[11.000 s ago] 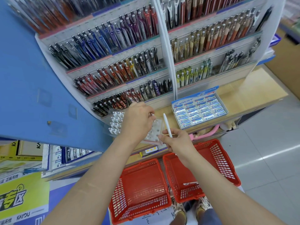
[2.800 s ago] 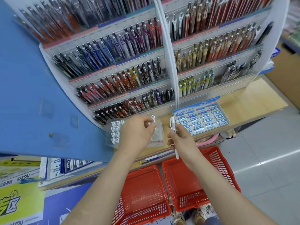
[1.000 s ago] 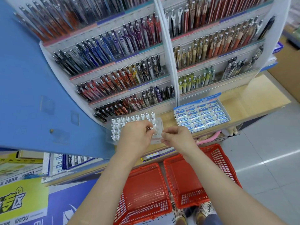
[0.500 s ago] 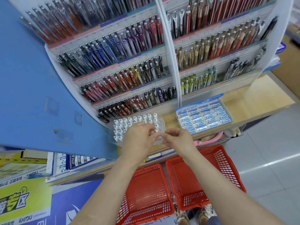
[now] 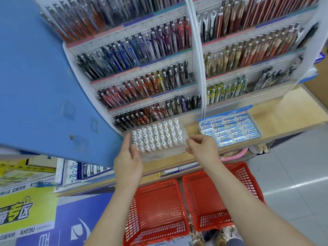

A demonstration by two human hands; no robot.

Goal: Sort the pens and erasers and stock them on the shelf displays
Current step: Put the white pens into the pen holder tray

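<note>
the clear tray (image 5: pixel 160 155) of white pens (image 5: pixel 157 137) sits on the wooden shelf (image 5: pixel 284 116) at the foot of the pen rack (image 5: pixel 197 68), directly between the two grips. the left grip (image 5: pixel 128 163) is released, with its fingers (image 5: pixel 126 142) straight and flat against the tray's left side. the right grip (image 5: pixel 202 150) is at the tray's right front corner with its fingers curled and the forefinger and thumb tips right at the edge. whether they actually nip the plastic i cannot tell.

the tray is a transparent, hard-looking rectangle with a faint embossed mark on its front lip. the pens stand upright in it in close rows, with smooth white barrels and small silvery ends pointing up.

just right of the tray lies an open blue-and-white eraser box (image 5: pixel 225 114), its front left corner behind the right grip. the erasers (image 5: pixel 232 132) inside are packed in tidy rows in paper sleeves printed "pilot".

the rack is white and stepped, split by a curved white divider. its tiers hold slanted pens with shiny metal clips, grouped by colour. black, blue, purple and red are on the left side, and tan, red-brown and yellow-green on the right.

below the shelf, two red baskets with lattice walls stand side by side under the forearms, the left basket (image 5: pixel 156 212) and the right basket (image 5: pixel 211 201). a flat blue panel (image 5: pixel 35 86) fills the left of the view.
</note>
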